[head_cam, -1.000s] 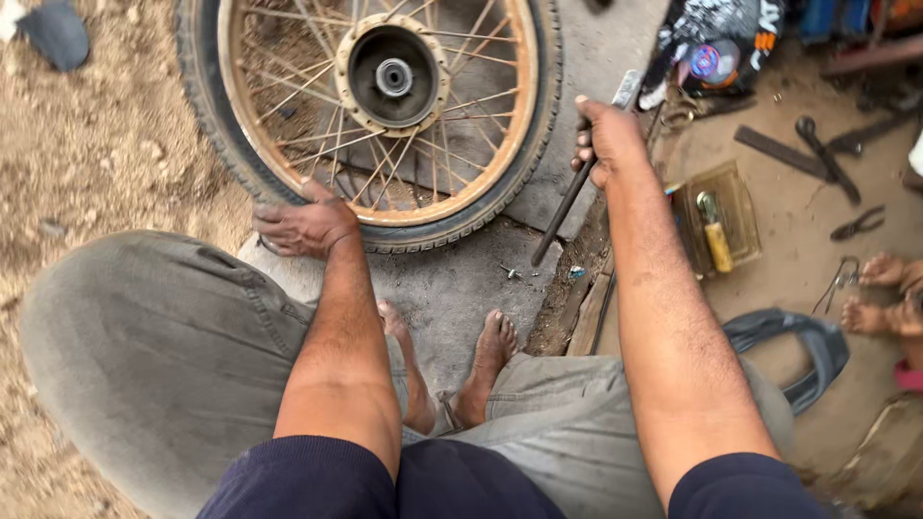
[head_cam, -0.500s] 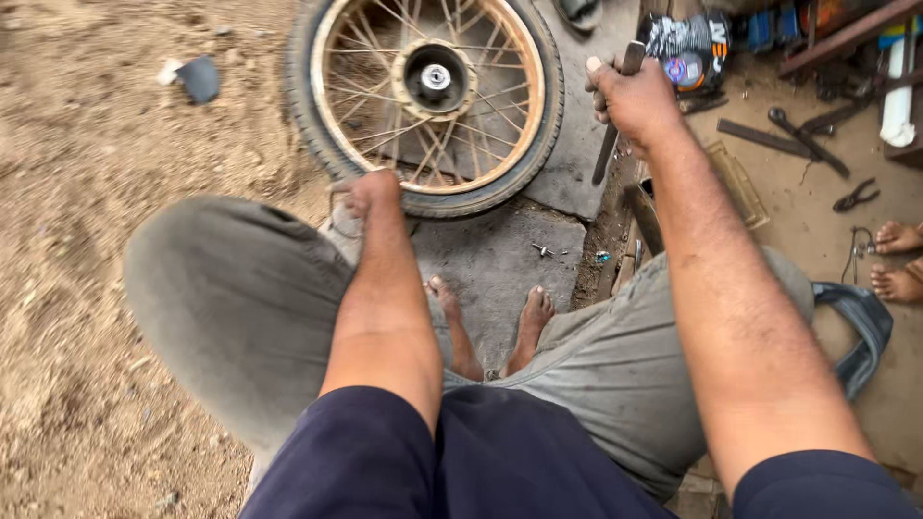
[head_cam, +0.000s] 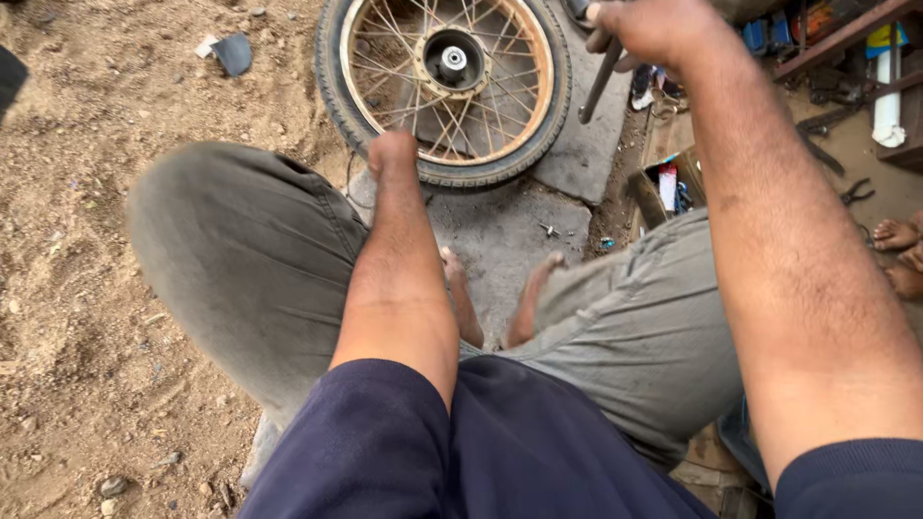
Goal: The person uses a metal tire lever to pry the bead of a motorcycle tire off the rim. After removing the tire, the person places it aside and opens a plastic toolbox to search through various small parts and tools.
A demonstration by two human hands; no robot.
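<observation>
Head view: the tyre lever (head_cam: 603, 77), clenched in the right hand (head_cam: 654, 29), has been lifted off the ground; the left hand (head_cam: 392, 154) stays pressed, grasping nothing, on the spoked wheel's tyre (head_cam: 332, 72).

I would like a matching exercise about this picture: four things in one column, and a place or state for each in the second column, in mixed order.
Things:
1. wheel
2. metal bar
3. left hand
4. open box

Places or states:
A. resting on the tyre's near edge
B. lying flat on the ground, spokes showing
C. beside the right knee, small items inside
D. gripped in the right hand

Pairs: 1-B, 2-D, 3-A, 4-C
</observation>
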